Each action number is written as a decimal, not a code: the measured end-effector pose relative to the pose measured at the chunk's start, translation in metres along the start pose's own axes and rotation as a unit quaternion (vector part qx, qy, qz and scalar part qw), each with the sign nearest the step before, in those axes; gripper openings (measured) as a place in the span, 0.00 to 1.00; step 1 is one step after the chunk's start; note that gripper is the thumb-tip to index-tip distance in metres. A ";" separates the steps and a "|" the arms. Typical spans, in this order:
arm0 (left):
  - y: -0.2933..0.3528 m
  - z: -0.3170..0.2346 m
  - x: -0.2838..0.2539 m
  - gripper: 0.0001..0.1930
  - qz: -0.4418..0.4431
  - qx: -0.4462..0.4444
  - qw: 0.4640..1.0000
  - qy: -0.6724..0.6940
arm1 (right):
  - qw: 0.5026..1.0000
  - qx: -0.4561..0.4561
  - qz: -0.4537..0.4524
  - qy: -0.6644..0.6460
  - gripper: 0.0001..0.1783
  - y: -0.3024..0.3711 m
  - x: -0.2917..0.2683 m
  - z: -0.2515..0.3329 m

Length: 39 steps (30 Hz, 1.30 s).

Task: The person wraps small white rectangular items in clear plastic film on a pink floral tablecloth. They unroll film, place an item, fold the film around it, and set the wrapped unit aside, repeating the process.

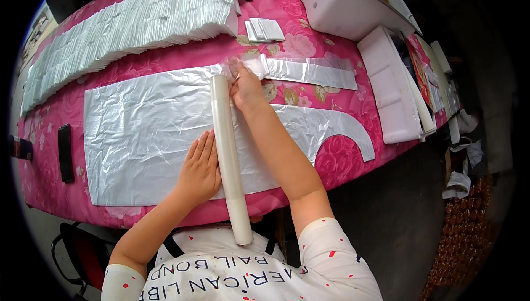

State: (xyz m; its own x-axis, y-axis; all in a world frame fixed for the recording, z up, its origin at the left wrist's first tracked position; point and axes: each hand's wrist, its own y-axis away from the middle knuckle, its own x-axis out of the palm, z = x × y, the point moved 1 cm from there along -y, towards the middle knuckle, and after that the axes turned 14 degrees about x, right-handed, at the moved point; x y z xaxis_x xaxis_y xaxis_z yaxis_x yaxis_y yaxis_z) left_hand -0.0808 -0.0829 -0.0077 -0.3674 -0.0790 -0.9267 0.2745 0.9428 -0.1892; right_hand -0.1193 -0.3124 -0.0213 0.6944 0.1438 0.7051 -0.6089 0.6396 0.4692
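Note:
A large silvery-white plastic sheet (143,135) lies spread on the table, with a curved cut-out and two strap-like arms reaching right. Across its middle lies a long, pale roll (226,146), its near end jutting past the table edge against my shirt. My left hand (203,164) rests flat on the sheet, fingers stretched, its side against the roll. Beyond the roll's right side, my right hand (244,84) has its fingers bent around gathered, see-through plastic at the sheet's far edge, where the upper strap (312,73) begins. The fingertips are partly hidden by that plastic.
Long rows of folded white packets (138,30) stand at the far left, with a few loose packets (264,29) to their right. A white foam box (337,3) and its lid-like piece (389,88) stand at right. A black phone (65,153) lies left on the pink flowered tablecloth (41,185).

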 end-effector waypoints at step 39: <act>-0.012 0.063 -0.016 0.26 -0.248 -0.140 0.840 0.461 | 0.590 -0.390 0.113 0.698 0.22 0.163 0.037 -0.053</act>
State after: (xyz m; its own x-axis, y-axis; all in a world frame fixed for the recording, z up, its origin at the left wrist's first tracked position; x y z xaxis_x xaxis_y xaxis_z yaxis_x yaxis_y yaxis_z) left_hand -0.0226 -0.1134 -0.0105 -0.9428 -0.3221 -0.0859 -0.2885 0.9175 -0.2739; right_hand -0.1722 -0.1628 0.0534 0.6002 0.4262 -0.6769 -0.7627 0.5600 -0.3237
